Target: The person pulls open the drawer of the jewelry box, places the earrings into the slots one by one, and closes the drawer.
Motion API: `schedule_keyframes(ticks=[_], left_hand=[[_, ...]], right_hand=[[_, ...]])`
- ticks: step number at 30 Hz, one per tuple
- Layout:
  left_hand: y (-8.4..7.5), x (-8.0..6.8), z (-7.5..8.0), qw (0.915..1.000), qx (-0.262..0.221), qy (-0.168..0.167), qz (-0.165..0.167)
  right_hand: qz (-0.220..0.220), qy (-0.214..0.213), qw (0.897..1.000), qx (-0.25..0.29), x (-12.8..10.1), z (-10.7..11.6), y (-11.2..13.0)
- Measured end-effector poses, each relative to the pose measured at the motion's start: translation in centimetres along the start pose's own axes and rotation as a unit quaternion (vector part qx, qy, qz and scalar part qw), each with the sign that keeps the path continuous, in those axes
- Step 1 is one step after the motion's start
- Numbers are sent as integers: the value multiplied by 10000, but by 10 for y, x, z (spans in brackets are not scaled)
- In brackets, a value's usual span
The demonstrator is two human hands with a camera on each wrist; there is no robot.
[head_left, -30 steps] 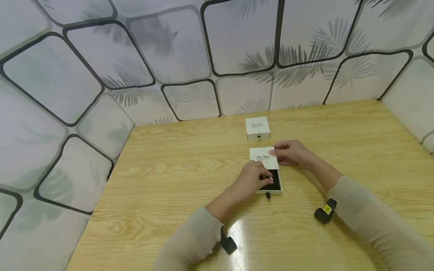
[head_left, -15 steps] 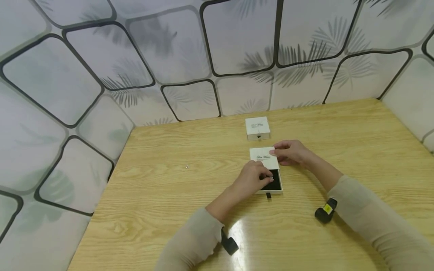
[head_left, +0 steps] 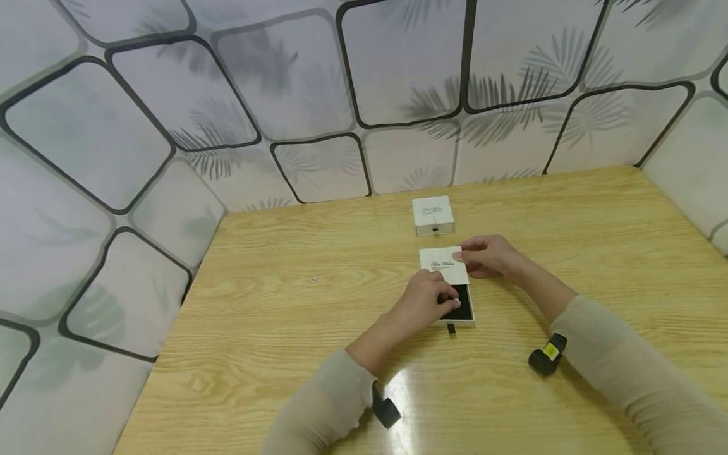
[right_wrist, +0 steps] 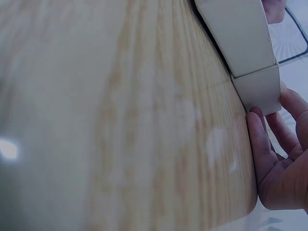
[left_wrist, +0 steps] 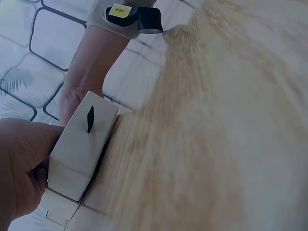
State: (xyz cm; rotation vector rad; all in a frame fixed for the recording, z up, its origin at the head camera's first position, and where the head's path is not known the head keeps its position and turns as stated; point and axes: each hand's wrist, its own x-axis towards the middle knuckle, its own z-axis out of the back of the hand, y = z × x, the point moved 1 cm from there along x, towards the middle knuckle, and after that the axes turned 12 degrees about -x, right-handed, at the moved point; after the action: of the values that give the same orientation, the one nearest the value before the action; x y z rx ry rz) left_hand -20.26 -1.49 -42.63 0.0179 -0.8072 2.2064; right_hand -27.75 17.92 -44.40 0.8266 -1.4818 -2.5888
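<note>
A white drawer-style jewelry box (head_left: pixel 440 260) with "Best Wishes" lettering lies on the table, its drawer partly pulled out to show a black insert (head_left: pixel 464 309). Over that insert my left hand (head_left: pixel 418 300) pinches a small silvery piece (head_left: pixel 457 301), mostly covered by the fingertips; its exact kind I cannot tell. My right hand (head_left: pixel 489 255) grips the box sleeve at its far right corner, thumb on top. The left wrist view shows the drawer front with a black pull tab (left_wrist: pixel 90 119). In the right wrist view, fingers (right_wrist: pixel 262 142) press against the sleeve's end.
Behind the box stands a second white box (head_left: pixel 432 215), its drawer pushed in. A tiny shiny piece (head_left: pixel 315 279) lies to the left on the wooden table (head_left: pixel 256 341). Patterned wall covering (head_left: pixel 409 151) rises directly behind the table's back edge.
My left fingertips have shifted slightly over the black insert with the silvery piece. The right hand and both boxes have stayed in place.
</note>
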Motion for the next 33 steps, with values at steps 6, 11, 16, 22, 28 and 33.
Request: schedule_keyframes(ticks=[6, 11, 16, 22, 28, 33], left_hand=[[2, -1, -1, 9995, 264, 157, -89], [4, -2, -2, 9983, 479, 5, -337], [5, -3, -3, 9977, 464, -97, -481], [5, -4, -4, 9964, 548, -212, -606], [3, -5, -5, 9968, 609, -208, -468], [4, -5, -6, 9966, 630, -219, -492]], right_hand=[[27, -29, 10000, 16, 0, 0, -1], [34, -27, 10000, 81, 1, 1, -1], [36, -39, 9999, 125, 2, 0, -2], [24, -54, 9999, 90, 3, 0, -3], [32, -41, 10000, 64, 2, 0, -3], [60, -20, 9999, 87, 1, 0, -2]])
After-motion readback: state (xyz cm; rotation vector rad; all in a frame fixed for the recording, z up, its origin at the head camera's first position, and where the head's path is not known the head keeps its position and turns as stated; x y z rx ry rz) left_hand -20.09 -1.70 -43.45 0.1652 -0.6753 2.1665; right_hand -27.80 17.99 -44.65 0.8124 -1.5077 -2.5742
